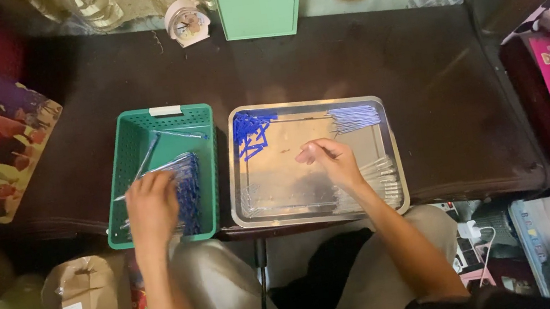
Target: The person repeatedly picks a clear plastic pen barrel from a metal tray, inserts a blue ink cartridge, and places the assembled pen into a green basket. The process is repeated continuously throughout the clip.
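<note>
Starting at the left of the frame, the left hand (152,206) is reaching down into the green basket (125,170), its fingers spread over a heap of blue-tipped pens (186,188) piled against the basket's right wall. The back of the hand is covering whatever lies under it, so I cannot tell whether this grip is closing on anything. A few loose pens are lying slantwise toward the basket's upper part; a careless pull could be dragging these along or tipping some over the low rim onto the dark worktop (423,83).

Moving right, the metal tray (389,153) is sitting just beside the basket. A tangle of blue caps (250,133) is lying in its upper left corner, a neat row of blue refills (354,118) in its upper right, and clear barrels (382,175) along its lower right.

The right hand (330,161) is hovering over the tray's middle, its grip narrow, seemingly pinching one thin piece, too small to identify. Its wrist is passing right over the barrels, so a sweep could be scattering them.
</note>
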